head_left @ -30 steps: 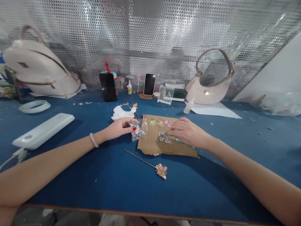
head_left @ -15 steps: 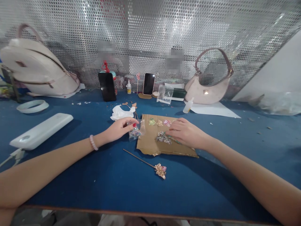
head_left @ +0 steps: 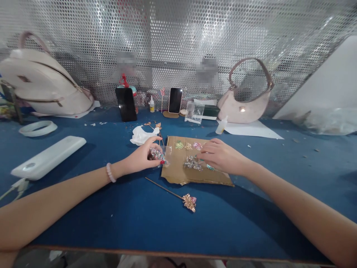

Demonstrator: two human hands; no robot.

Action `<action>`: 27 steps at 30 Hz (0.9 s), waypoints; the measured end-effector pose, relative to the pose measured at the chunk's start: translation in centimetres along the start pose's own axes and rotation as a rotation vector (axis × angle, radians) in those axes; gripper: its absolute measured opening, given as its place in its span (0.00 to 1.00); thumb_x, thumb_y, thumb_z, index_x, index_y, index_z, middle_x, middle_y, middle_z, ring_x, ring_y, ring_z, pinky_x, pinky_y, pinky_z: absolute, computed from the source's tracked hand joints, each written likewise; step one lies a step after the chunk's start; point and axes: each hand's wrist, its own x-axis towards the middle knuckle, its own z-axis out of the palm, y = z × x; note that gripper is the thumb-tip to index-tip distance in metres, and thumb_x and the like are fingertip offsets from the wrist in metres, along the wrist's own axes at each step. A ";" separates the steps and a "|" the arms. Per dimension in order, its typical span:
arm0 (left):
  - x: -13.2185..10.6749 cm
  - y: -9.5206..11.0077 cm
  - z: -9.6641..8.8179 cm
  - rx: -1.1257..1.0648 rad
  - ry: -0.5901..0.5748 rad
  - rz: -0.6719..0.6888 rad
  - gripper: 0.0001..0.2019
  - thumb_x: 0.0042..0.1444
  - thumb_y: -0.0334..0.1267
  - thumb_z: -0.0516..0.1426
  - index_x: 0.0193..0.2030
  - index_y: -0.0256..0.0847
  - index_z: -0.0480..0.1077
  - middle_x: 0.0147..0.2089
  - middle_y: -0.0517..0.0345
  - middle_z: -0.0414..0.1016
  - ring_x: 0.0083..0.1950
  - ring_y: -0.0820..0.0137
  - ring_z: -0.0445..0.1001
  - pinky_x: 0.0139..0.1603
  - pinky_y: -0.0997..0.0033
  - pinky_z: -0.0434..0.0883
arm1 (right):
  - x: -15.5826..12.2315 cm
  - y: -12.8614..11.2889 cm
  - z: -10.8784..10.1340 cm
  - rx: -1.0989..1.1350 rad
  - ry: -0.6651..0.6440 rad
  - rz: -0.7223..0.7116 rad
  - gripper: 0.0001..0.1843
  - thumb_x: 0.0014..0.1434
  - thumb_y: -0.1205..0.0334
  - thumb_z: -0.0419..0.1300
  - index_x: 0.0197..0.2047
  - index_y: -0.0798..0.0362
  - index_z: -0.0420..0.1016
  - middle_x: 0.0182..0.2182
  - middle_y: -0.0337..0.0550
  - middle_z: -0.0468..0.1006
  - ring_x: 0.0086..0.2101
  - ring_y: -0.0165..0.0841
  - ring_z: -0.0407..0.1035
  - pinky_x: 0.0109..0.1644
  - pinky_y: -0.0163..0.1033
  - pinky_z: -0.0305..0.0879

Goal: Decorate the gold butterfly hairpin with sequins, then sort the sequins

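My left hand [head_left: 143, 154] curls around a small clear bag of shiny beads [head_left: 156, 154], thumb at its near edge and fingers at its far edge. The bag lies at the left edge of a piece of cardboard [head_left: 174, 173]. Above the cardboard's right half, my right hand [head_left: 219, 156] has its fingers bent together; their tips are partly hidden. Beside those fingertips is a pile of silvery stones [head_left: 192, 163]. Green stones [head_left: 179, 144], gold stones [head_left: 188, 146] and pink stones [head_left: 198, 146] sit along the far edge. In front lies a gold butterfly hairpin [head_left: 189, 202].
White crumpled paper [head_left: 139, 134] and more hairpins [head_left: 158, 125] lie behind my left hand. A glue bottle [head_left: 221, 125] stands tilted before the handbag [head_left: 247, 106]. On the left are a power bank [head_left: 50, 156], a tape roll [head_left: 38, 128] and a backpack [head_left: 47, 85]. Phones [head_left: 126, 104] stand at the back.
My left thumb has moved down from the top of the bag to its near edge, and the hand has opened wider around it. My right hand has barely shifted.
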 end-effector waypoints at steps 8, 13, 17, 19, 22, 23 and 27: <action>0.2 -0.2 0.5 -0.034 0.067 0.060 0.29 0.50 0.37 0.58 0.54 0.42 0.46 0.40 0.59 0.68 0.29 0.76 0.64 0.30 0.74 0.63 | 0.2 -0.3 0.2 -0.016 -0.018 -0.016 0.11 0.60 0.68 0.51 0.44 0.52 0.71 0.35 0.42 0.76 0.40 0.34 0.67 0.48 0.42 0.53; 0.1 -0.7 0.5 0.055 0.082 0.039 0.23 0.54 0.38 0.55 0.53 0.42 0.50 0.37 0.60 0.66 0.31 0.73 0.66 0.32 0.71 0.64 | 0.3 -0.4 0.0 -0.001 -0.001 -0.014 0.11 0.60 0.68 0.51 0.43 0.52 0.72 0.34 0.41 0.76 0.40 0.34 0.67 0.48 0.42 0.54; 0.0 -0.7 0.5 0.148 0.106 0.075 0.20 0.54 0.38 0.54 0.51 0.41 0.52 0.39 0.59 0.64 0.33 0.72 0.66 0.35 0.69 0.65 | 0.2 -0.5 0.0 0.006 0.005 -0.014 0.12 0.60 0.67 0.51 0.44 0.52 0.72 0.35 0.41 0.76 0.40 0.33 0.67 0.49 0.42 0.55; 0.0 -0.4 0.5 0.161 0.095 0.089 0.20 0.55 0.38 0.53 0.53 0.42 0.52 0.41 0.57 0.64 0.33 0.72 0.67 0.36 0.70 0.66 | 0.2 -0.5 0.1 0.005 0.014 -0.016 0.11 0.60 0.67 0.51 0.44 0.52 0.72 0.37 0.42 0.76 0.41 0.34 0.68 0.49 0.43 0.55; -0.2 0.1 0.6 0.193 0.085 0.091 0.22 0.56 0.39 0.53 0.56 0.43 0.51 0.45 0.55 0.64 0.34 0.71 0.68 0.36 0.70 0.67 | 0.3 -0.5 0.1 0.001 0.012 -0.020 0.11 0.59 0.66 0.52 0.44 0.52 0.72 0.37 0.42 0.77 0.41 0.34 0.68 0.48 0.43 0.55; -0.2 0.2 0.6 0.207 0.086 0.091 0.23 0.56 0.39 0.53 0.57 0.44 0.50 0.47 0.53 0.64 0.36 0.70 0.69 0.37 0.69 0.67 | 0.3 -0.5 0.1 0.001 0.010 -0.021 0.10 0.59 0.66 0.53 0.43 0.52 0.72 0.36 0.42 0.77 0.40 0.34 0.68 0.48 0.43 0.55; -0.2 0.4 0.6 0.255 0.079 0.103 0.26 0.55 0.38 0.55 0.58 0.43 0.49 0.52 0.50 0.62 0.46 0.64 0.69 0.44 0.66 0.68 | 0.3 -0.5 0.3 0.012 0.025 -0.023 0.10 0.59 0.66 0.53 0.43 0.52 0.72 0.36 0.42 0.77 0.40 0.34 0.68 0.49 0.43 0.55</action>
